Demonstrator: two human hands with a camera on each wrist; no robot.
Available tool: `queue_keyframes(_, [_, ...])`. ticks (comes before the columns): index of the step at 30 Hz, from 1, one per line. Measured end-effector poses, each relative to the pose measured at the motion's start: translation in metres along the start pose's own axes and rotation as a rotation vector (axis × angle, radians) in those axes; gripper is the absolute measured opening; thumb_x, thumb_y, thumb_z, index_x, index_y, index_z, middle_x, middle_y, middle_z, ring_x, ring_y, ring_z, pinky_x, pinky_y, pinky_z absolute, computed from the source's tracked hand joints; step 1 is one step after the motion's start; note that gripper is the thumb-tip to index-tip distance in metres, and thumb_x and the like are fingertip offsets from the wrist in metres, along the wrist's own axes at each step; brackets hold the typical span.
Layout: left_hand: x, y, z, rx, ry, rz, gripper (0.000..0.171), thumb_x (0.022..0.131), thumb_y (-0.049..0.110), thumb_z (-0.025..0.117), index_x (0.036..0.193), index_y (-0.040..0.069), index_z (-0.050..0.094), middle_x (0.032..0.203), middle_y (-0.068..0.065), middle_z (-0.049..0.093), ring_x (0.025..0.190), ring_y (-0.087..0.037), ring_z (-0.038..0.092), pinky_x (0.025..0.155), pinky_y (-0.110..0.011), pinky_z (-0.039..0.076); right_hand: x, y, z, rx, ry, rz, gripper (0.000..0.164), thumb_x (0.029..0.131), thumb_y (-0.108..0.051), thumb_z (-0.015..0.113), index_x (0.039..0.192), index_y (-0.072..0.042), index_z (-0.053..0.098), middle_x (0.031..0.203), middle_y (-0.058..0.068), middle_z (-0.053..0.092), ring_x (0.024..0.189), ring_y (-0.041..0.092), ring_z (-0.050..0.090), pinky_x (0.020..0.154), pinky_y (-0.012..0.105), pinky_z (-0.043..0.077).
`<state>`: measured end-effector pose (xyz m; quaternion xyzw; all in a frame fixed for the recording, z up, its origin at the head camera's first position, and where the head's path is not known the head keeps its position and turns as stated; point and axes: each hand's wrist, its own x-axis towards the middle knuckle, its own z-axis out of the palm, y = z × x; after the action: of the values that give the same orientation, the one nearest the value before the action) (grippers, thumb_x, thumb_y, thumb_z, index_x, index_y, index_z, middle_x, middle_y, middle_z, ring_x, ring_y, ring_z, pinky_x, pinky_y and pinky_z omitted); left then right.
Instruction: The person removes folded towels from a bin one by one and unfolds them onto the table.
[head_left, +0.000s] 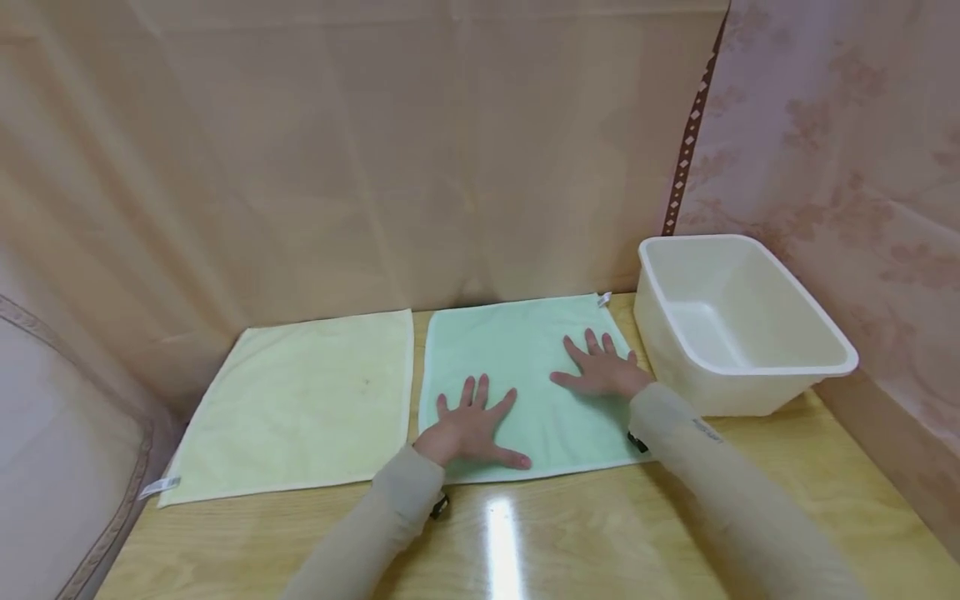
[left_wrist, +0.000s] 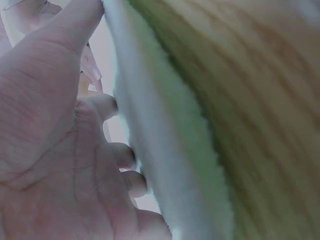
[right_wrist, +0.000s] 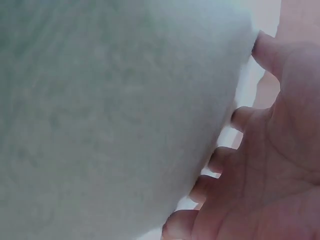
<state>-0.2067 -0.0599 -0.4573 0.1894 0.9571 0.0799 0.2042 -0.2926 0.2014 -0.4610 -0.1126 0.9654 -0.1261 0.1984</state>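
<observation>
A mint-green towel [head_left: 525, 350] lies spread flat on the wooden table, its small tag at the far right corner. On its near left part rests my left hand [head_left: 468, 427], fingers spread and thumb pointing right. My right hand [head_left: 600, 371] is spread over the towel's right side, thumb toward the left. In the left wrist view the fingertips of the left hand [left_wrist: 65, 150] touch the cloth close to its edge. Seen from the right wrist, the fingertips of the right hand [right_wrist: 260, 150] meet the green cloth, with the palm raised off it.
Left of the green towel a pale yellow towel [head_left: 300, 408] lies flat, with a tag at its near left corner. A white plastic basin [head_left: 675, 333] stands at the right. Curtains [head_left: 375, 167] hang behind and at both sides of the wooden table [head_left: 585, 542].
</observation>
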Motion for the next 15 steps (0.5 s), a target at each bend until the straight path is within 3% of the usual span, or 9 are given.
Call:
queue_keyframes(9, [-0.0017,0.0005,0.0068,0.006,0.007,0.010,0.113,0.075,0.085,0.062,0.164,0.032,0.016,0.169,-0.018,-0.004,0.154,-0.039,-0.007,0.112,-0.076,0.007,-0.0029,0.0028,0.0067,0.004,-0.005,0.001,0.094,0.095,-0.078,0.033,0.165,-0.021,0.007,0.166,0.024,-0.011,0.149,0.051,-0.015,0.106,0.081,-0.006])
queue_keyframes(15, [-0.0017,-0.0024,0.0023,-0.003,0.012,0.027,0.111,0.077,0.085,0.060,0.164,0.032,0.016,0.169,-0.018,-0.003,0.154,-0.038,-0.006,0.113,-0.074,0.007,-0.0043,0.0021,0.0025,-0.020,0.015,-0.007,0.092,0.096,-0.076,0.033,0.165,-0.021,0.008,0.167,0.024,-0.008,0.149,0.052,-0.012,0.107,0.080,-0.004])
